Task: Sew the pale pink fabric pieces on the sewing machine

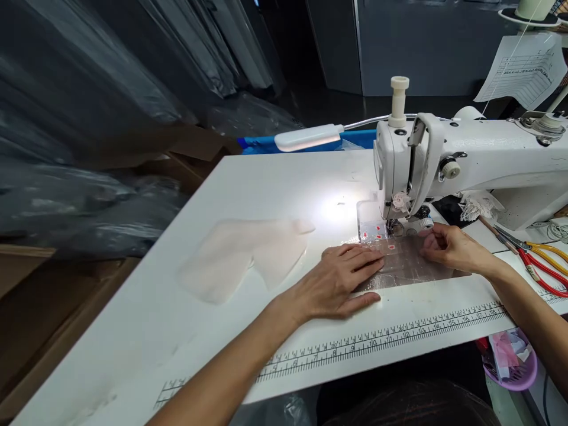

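Observation:
My left hand (346, 279) lies flat on the table, fingers spread over the left side of a sheer brownish fabric (406, 269). My right hand (450, 245) pinches that fabric's right part between thumb and fingers, close to the needle area. The fabric's far edge reaches the presser foot (391, 227) of a white sewing machine (479, 154). Small red marks show on the machine's plate by the foot. Left of my hands, a pale pink cut fabric piece (235, 245) rests on the white table.
A lamp (308, 138) lights the table behind the foot. Red-handled scissors (539, 269) and yellow-handled ones (550, 253) lie at the right. A ruler scale (373, 343) runs along the front edge. A purple basket (517, 378) hangs below; cardboard boxes (102, 307) stand left.

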Demonstrator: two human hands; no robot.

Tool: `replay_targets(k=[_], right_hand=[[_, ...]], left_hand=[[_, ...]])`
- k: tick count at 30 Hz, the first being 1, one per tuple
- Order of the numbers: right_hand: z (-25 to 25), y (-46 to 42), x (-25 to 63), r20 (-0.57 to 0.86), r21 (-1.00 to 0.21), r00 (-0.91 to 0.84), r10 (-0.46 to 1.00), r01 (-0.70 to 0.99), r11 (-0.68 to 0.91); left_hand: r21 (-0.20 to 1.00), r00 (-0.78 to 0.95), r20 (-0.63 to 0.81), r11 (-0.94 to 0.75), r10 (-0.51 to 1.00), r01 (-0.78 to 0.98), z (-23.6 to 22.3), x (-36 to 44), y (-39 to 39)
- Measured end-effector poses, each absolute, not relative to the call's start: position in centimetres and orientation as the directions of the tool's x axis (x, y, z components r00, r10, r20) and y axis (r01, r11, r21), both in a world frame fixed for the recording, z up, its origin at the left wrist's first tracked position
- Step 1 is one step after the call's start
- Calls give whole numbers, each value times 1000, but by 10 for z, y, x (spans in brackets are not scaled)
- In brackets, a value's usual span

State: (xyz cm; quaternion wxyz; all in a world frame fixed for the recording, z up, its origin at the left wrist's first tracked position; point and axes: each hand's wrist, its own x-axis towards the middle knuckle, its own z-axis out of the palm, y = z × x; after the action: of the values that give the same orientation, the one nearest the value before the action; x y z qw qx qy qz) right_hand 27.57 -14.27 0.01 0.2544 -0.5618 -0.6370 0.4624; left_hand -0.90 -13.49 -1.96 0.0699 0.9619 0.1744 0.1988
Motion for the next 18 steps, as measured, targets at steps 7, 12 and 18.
replay_targets(k=[7,12,18], right_hand=[[8,-152,217,-416,-902,-115,902,181,-392],[11,-148,189,-305,-952,-391,868,110,-285],[-12,-151,226,181,-675,-451,874,590,444]], left_hand=[[898,602,179,-378,778,223,-7,-19,-138],[926,481,-150,-48,863,376,-1,-17,-140],[827,370,-132,-103,920,552,2,-6,-147]])
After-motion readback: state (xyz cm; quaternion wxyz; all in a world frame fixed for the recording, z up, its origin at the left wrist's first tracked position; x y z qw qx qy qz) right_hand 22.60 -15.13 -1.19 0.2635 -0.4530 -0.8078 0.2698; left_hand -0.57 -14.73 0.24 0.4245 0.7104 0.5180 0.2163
